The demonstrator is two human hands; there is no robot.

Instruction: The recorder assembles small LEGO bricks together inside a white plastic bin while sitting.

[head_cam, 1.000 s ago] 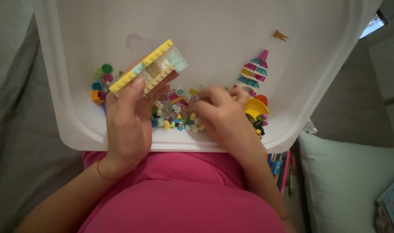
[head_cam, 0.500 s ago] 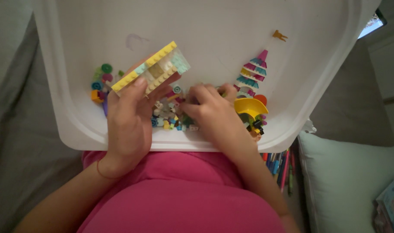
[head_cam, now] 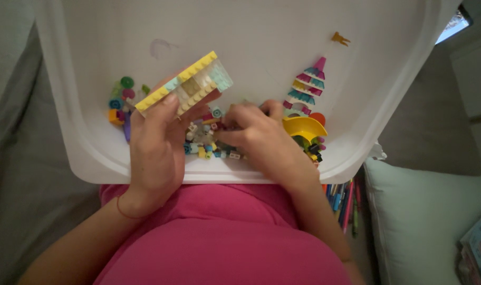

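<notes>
L hand (head_cam: 155,150) still grips yellow brick build (head_cam: 183,83) w/ thumb on top, raised over tray (head_cam: 82,142). R hand (head_cam: 261,138) has slid left since earlier, fingers curled into loose brick pile (head_cam: 206,138) just right of L hand; pinch unclear.

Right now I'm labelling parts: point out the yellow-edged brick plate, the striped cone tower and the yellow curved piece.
yellow-edged brick plate (head_cam: 190,84), head view, its pale middle.
striped cone tower (head_cam: 307,88), head view, mid stripes.
yellow curved piece (head_cam: 304,126), head view, top surface.

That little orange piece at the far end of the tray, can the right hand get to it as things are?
Probably yes: the right hand is down in the brick pile, and only bare white tray lies between it and the orange piece.
</notes>
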